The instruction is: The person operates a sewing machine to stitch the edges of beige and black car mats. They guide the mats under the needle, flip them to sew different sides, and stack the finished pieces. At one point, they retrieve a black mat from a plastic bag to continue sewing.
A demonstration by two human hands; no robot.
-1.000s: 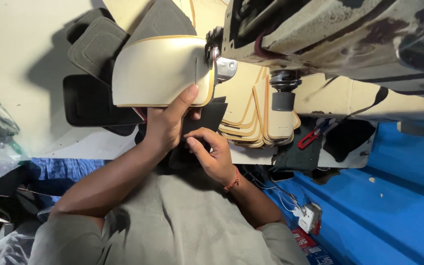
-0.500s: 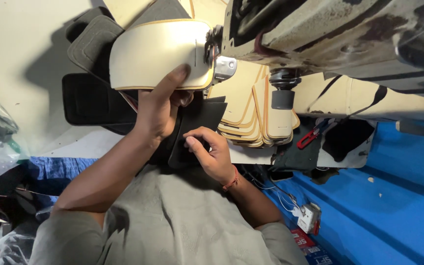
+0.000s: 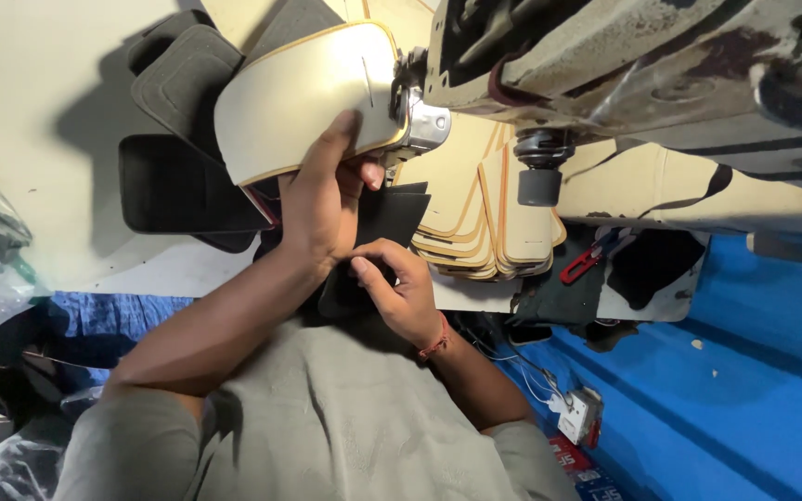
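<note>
A head-worn camera looked down over a person in a grey shirt seated at an industrial sewing machine [image 3: 624, 65] on a pale worktop [image 3: 39, 111].

The left hand [image 3: 322, 199] held a cream padded panel [image 3: 308, 93] edged with tan piping. Its fingers [image 3: 345, 139] were spread flat across the panel's face and the thumb was tucked beneath, so the grip was closed on it. The panel's right edge sat against the metal presser foot [image 3: 424, 125], tilted up off the worktop.

The right hand [image 3: 401, 297], with a red thread at the wrist, was curled closed, pinching the lower edge of a black fabric piece [image 3: 392, 218] that hung just under the panel.

A stack of cream panels [image 3: 475, 223] with the same piping lay just beyond the hands, under the machine. Dark grey padded pieces [image 3: 183, 79] and a black padded piece [image 3: 178, 186] lay to the left. Red-handled snips [image 3: 582, 264] rested to the right.

The work appeared to be partway through. The stack suggested that several panels were finished. This panel was at the foot, but whether its seam had been begun could not be told. The grey and black pieces looked not yet joined.
</note>
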